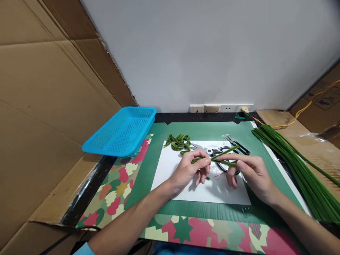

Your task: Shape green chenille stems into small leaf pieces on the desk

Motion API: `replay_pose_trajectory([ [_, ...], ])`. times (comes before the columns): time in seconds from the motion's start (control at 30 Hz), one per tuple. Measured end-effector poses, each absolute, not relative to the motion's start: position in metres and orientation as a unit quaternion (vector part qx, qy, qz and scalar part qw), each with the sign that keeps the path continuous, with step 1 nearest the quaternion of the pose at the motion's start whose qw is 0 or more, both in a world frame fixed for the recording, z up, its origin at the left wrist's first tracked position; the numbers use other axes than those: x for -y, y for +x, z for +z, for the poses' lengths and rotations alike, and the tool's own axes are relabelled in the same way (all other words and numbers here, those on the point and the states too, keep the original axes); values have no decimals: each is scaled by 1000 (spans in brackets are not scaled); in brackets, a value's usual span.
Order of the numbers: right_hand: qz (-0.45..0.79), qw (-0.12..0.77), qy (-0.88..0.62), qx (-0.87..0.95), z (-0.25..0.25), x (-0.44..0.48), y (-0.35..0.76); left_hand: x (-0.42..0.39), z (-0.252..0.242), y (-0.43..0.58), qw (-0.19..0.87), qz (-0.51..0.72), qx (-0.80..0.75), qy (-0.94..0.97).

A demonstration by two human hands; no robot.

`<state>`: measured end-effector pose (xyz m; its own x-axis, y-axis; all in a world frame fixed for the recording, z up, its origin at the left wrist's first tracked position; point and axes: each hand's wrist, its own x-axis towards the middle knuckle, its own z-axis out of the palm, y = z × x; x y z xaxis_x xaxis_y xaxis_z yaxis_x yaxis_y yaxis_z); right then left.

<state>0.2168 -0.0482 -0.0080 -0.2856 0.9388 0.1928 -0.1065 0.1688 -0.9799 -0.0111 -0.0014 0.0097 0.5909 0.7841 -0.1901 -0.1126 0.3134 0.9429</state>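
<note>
Over a white sheet [186,193] on the green mat, both hands hold a green pipe cleaner [220,157] that is folded into a narrow V. My left hand [192,170] pinches its left end between thumb and fingers. My right hand [248,171] pinches the right part, fingers closed round it. A pile of curled green pipe cleaner pieces [179,141] lies just beyond my left hand. Scissors [212,150] with black handles lie under the held piece.
A blue perforated basket [120,131] sits tilted at the left on the cardboard edge. A thick bundle of long green pipe cleaners [297,166] runs along the right. Small black snips [239,144] lie near the scissors. Wall sockets [220,108] and yellow wires are at the back.
</note>
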Motion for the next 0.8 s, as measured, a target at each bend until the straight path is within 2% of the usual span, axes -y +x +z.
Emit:
replay_pose_trajectory([
  [0.1,576,477,-345,567,-10,48,217,1,9,-11,735,310,-336,501],
  [0.47,519,441,-383,624,-5,45,217,0,8,-9,719,339,-351,496],
  [0.57,408,413,-395,712,-6,45,217,1,9,-10,729,329,-354,484],
  [0.7,146,415,-361,823,-14,43,216,2,8,-10,719,327,-358,498],
  [0.8,18,407,-355,841,-18,42,216,3,6,-9,716,327,-361,500],
])
